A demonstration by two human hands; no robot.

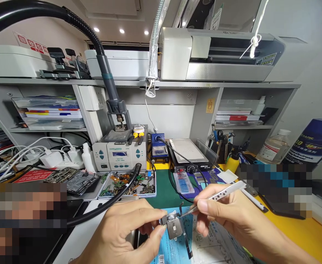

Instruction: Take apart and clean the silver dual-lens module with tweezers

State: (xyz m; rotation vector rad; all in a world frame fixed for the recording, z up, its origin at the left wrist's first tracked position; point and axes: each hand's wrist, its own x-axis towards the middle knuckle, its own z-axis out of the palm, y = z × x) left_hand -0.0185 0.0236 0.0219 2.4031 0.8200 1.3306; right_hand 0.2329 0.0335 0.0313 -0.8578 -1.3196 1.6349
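Head view: a yellow bench with a green mat sits below a grey shelf, small ceiling lights glowing beyond. Toward the bench's back edge stands a grey-and-white station with QUICK on its front; near the right edge, a blue can shows letters ending "ANIC". Toward the near edge, above a blue printed sheet, the left hand pinches a small module; the right hand grips metal tweezers, tips at its upper side. The module is grey, roughly square, with a pale mark and a dark ribbon trailing down.
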